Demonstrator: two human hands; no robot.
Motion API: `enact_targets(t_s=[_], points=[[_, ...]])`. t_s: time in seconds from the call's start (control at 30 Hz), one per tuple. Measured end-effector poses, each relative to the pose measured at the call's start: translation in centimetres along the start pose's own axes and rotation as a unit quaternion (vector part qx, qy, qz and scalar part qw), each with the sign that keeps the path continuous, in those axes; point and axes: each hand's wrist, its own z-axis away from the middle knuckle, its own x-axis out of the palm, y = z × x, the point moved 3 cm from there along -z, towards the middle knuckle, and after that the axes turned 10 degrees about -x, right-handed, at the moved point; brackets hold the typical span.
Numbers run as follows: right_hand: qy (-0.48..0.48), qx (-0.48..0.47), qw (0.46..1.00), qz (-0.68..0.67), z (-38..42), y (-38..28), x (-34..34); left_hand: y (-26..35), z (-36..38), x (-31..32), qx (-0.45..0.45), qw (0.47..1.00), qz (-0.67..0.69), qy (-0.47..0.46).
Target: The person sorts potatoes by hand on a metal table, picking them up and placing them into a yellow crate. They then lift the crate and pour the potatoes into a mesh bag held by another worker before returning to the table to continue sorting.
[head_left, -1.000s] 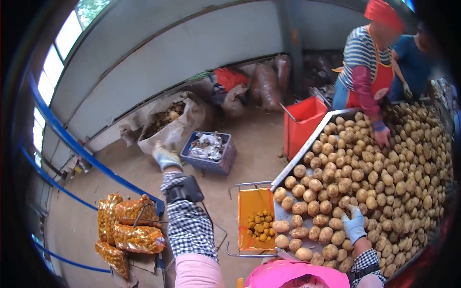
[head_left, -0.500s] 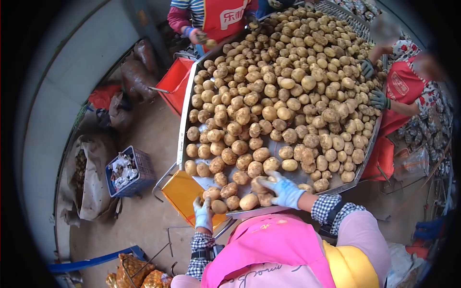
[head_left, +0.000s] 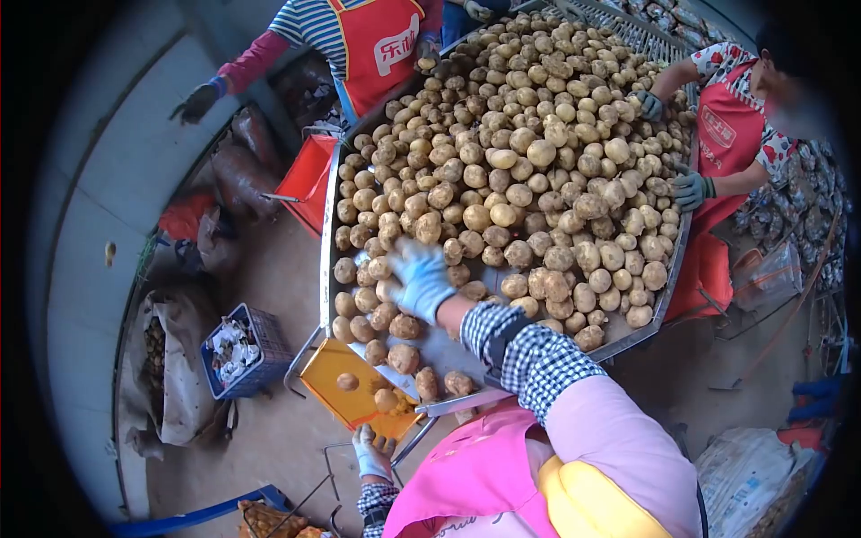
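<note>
Potatoes (head_left: pixel 502 179) cover a metal sorting table (head_left: pixel 329 260). My right hand (head_left: pixel 421 280), in a pale blue glove and slightly blurred, reaches over the near-left potatoes with fingers spread, touching some. My left hand (head_left: pixel 372 451), gloved too, is by the lower edge of a yellow chute (head_left: pixel 336 403) at the table's corner; its fingers are apart and hold nothing. One loose potato (head_left: pixel 347 382) and another potato (head_left: pixel 386 400) are over the chute. Between my hands, several potatoes lie near the table's front-left edge.
A co-worker in a red apron (head_left: pixel 377 54) stretches an arm leftward at the far left; a potato (head_left: pixel 109 254) is in the air there. Another co-worker (head_left: pixel 717 134) has gloved hands on the right-side potatoes. A blue basket (head_left: pixel 256 359) and a large sack (head_left: pixel 179 394) stand at left.
My right hand has moved left and farther onto the table. Potatoes from the front-left corner have shifted onto the chute. My left hand is lower. The far-left co-worker's arm has swung outward.
</note>
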Motion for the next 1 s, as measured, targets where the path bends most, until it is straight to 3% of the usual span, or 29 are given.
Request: enact_targets(t_s=[0.07, 0.1, 0.13, 0.17, 0.2, 0.23, 0.27, 0.33, 0.37, 0.43, 0.47, 0.5, 0.53, 0.57, 0.6, 0.63, 0.67, 0.73, 0.77, 0.8, 0.83, 0.87, 0.93, 0.97, 1.0], points=[[0.011, 0.09, 0.99, 0.11, -1.0, 5.1, -0.7, 0.2, 1.2, 0.8, 0.163, 0.972, -0.163, 0.053], [-0.033, 0.102, 0.99, 0.087, -0.9, 5.2, 0.0, -0.3, -0.1, 0.7, 0.325, 0.914, -0.221, 0.097], [-0.078, 0.115, 0.988, 0.065, -0.3, 4.9, 0.5, -0.2, 1.1, 1.8, 0.326, 0.914, -0.223, 0.099], [-0.126, 0.124, 0.984, 0.02, -0.1, 3.6, 0.4, 0.7, 4.1, 4.8, 0.433, 0.84, -0.325, 0.032], [-0.171, 0.084, 0.981, 0.028, 0.3, 2.0, 0.2, 0.8, 6.7, 7.9, 0.525, 0.742, -0.417, -0.034], [-0.204, 0.017, 0.979, 0.024, 1.4, 0.2, 1.5, 0.7, 8.2, 10.8, 0.568, 0.683, -0.448, -0.103], [-0.239, -0.019, 0.97, 0.048, 2.9, -2.3, 2.4, 0.6, 9.4, 13.7, 0.609, 0.615, -0.472, -0.17], [-0.213, -0.04, 0.975, 0.053, 5.3, -5.5, 4.9, -0.9, 9.0, 17.9, 0.642, 0.488, -0.526, -0.271], [-0.255, -0.053, 0.965, -0.016, 5.5, -6.8, 3.9, -1.6, 8.0, 18.9, 0.625, 0.453, -0.557, -0.306], [-0.237, -0.118, 0.946, -0.189, 7.3, -7.1, 2.2, -3.9, 7.2, 20.7, 0.625, 0.385, -0.574, -0.363], [-0.226, -0.136, 0.917, -0.299, 7.8, -6.5, 1.6, -4.4, 7.4, 21.4, 0.624, 0.386, -0.573, -0.365], [-0.205, -0.151, 0.883, -0.393, 8.3, -4.7, 0.5, -4.9, 7.7, 21.9, 0.64, 0.337, -0.593, -0.354], [-0.276, -0.095, 0.892, -0.346, 7.9, -2.9, -2.6, -5.0, 7.9, 22.5, 0.654, 0.287, -0.612, -0.34], [-0.158, -0.133, 0.966, -0.153, 8.5, 0.3, -2.9, -4.4, 9.0, 23.3, 0.646, 0.286, -0.612, -0.355], [-0.167, -0.019, 0.986, -0.006, 9.3, 2.3, -5.1, -4.1, 9.1, 24.2, 0.696, 0.271, -0.563, -0.356], [-0.25, 0.079, 0.963, 0.058, 10.8, 4.0, -5.9, -4.0, 9.0, 24.5, 0.69, 0.266, -0.576, -0.349], [-0.236, 0.095, 0.967, 0.014, 12.9, 4.5, -5.8, -3.9, 8.7, 24.4, 0.683, 0.259, -0.59, -0.344], [-0.269, 0.056, 0.961, 0.033, 15.6, 2.8, -5.2, -3.8, 7.0, 23.3, 0.632, 0.304, -0.651, -0.291], [-0.299, 0.107, 0.945, -0.078, 15.9, 1.9, -4.8, -3.2, 7.1, 22.7, 0.624, 0.306, -0.668, -0.265], [-0.323, 0.157, 0.914, -0.19, 16.1, 0.7, -4.1, -2.8, 6.7, 21.8, 0.67, 0.318, -0.624, -0.247], [-0.306, 0.061, 0.927, -0.21, 17.2, 0.3, -1.0, -2.2, 6.2, 21.0, 0.663, 0.335, -0.632, -0.223], [-0.341, 0.019, 0.914, -0.219, 15.8, -1.3, -2.5, -1.5, 5.9, 20.2, 0.656, 0.351, -0.639, -0.197], [-0.189, -0.115, 0.892, -0.394, 14.7, -1.4, -0.2, 0.2, 5.6, 18.5, 0.676, 0.39, -0.616, -0.108], [-0.169, -0.147, 0.91, -0.35, 12.8, -0.8, -1.7, 1.2, 6.1, 18.1, 0.668, 0.405, -0.62, -0.073], [-0.185, -0.084, 0.949, -0.242, 10.8, 1.6, -1.3, 1.9, 5.8, 17.3, 0.671, 0.427, -0.603, -0.059]])
